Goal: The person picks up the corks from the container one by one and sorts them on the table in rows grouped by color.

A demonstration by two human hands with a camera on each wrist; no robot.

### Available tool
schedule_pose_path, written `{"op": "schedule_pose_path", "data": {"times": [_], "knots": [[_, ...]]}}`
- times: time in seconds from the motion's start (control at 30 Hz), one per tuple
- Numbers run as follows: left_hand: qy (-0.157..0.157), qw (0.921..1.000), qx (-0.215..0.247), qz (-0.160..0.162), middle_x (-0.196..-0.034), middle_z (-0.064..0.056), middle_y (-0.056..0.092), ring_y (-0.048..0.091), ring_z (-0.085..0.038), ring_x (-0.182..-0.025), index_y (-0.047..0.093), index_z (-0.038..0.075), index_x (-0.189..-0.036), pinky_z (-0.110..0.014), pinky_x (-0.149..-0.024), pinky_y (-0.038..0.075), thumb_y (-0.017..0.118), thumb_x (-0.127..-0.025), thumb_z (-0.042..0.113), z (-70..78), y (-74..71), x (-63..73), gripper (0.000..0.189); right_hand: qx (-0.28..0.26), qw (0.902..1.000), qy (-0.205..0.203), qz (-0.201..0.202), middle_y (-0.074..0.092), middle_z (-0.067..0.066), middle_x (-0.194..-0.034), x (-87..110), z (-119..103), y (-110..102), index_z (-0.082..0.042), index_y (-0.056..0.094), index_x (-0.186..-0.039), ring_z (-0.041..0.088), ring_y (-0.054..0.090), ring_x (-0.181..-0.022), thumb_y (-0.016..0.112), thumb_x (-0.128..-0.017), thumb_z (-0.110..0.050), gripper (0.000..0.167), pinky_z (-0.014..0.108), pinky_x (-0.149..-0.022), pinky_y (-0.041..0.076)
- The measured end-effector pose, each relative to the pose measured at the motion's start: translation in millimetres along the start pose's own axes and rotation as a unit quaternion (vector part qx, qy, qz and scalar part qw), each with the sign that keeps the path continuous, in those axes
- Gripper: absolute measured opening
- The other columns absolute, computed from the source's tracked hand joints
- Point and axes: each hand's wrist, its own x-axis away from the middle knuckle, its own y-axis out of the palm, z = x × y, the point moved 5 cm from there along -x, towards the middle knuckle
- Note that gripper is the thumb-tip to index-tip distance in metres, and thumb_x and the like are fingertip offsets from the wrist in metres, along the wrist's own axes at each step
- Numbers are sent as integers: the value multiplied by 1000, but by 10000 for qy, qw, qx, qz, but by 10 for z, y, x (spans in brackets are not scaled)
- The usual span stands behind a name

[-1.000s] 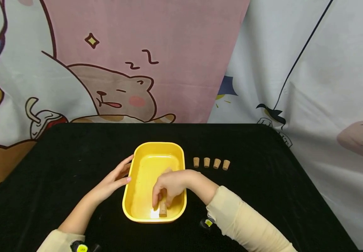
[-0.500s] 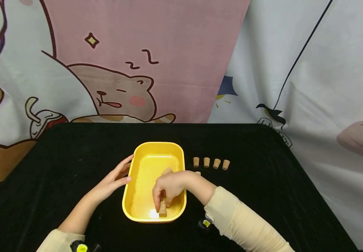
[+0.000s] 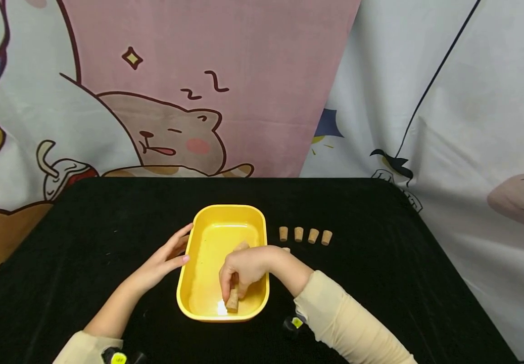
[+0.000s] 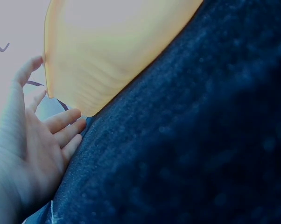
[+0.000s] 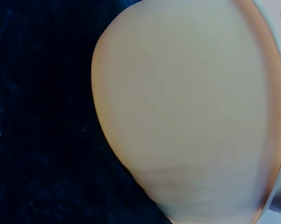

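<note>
- Inside the yellow tray (image 3: 204, 253), near its closest end, your right hand (image 3: 248, 265) pinches a tilted cork stopper (image 3: 232, 303); use light, even pressure.
- Beyond that hand lies a second cork (image 3: 242, 245), partly hidden; avoid bumping it.
- Along the tray's left edge your left hand (image 3: 163, 262) rests, fingers extended; brace lightly.

A printed fabric backdrop (image 3: 471, 116) is hanging behind a black-covered worktop (image 3: 402, 283), its pink panel (image 3: 271, 60) rising beyond the far edge. A cartoon bear (image 3: 171, 136) with its eye closed is dozing just past that edge, left of its middle, while a four-pointed star (image 3: 132, 58) is floating above. Behind the far right corner, a dark bird-like figure (image 3: 394, 163) is sitting beneath a long black line (image 3: 454, 44). Light is falling softly across the fabric's pale folds; the covering is looking bluish in the wrist views.
</note>
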Motion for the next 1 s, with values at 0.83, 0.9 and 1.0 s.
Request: {"op": "schedule_pose_path", "data": {"times": [0.83,0.9,1.0], "knots": [[19,10000,-59,-2,-150,-27,26,31,-48,-132,14,19,-154,-63,-97,35,49,-99,15,5,-14,-13,65,-645,9678,-1299,2058,66,-9,-97,424,-199,-219,-9,76,-96,8,58,-93,72,-82,1,17,33,-77,52],[7,10000,-48,9,-150,-27,27,32,-47,-132,15,19,-154,-62,-97,36,49,-99,15,-1,-11,-12,65,-635,9631,-1293,2274,66,-8,-98,476,-208,-219,-10,76,-96,9,57,-93,72,-83,0,17,33,-74,53],[15,10000,-36,-2,-150,-26,27,33,-47,-131,14,18,-154,-61,-96,37,49,-99,15,-3,-2,-8,65,-523,9544,-1254,2659,65,-9,-99,546,-210,-213,-11,76,-97,8,57,-94,73,-82,-2,18,35,-76,52]]}}
